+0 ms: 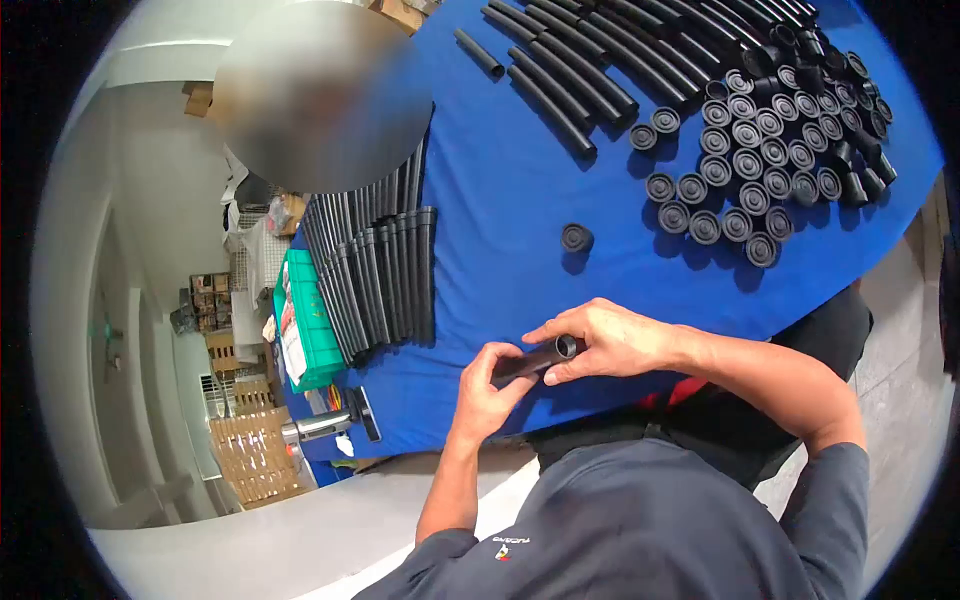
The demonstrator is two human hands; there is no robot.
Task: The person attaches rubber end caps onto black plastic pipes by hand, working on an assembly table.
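Observation:
I hold a short black tube [535, 359] over the near edge of the blue table [500, 210]. My left hand [490, 392] grips the tube's left end. My right hand [605, 340] closes around its right end, where a round cap sits at the tube's mouth. A single black cap [576, 238] lies alone on the blue surface just beyond my hands.
Several black caps [760, 150] are set in rows at the far right. Long black tubes [600, 60] lie at the far edge, and a stack of tubes [385, 275] lies at the left. A green box [305, 320] sits beside that stack. A person's blurred face is at the upper left.

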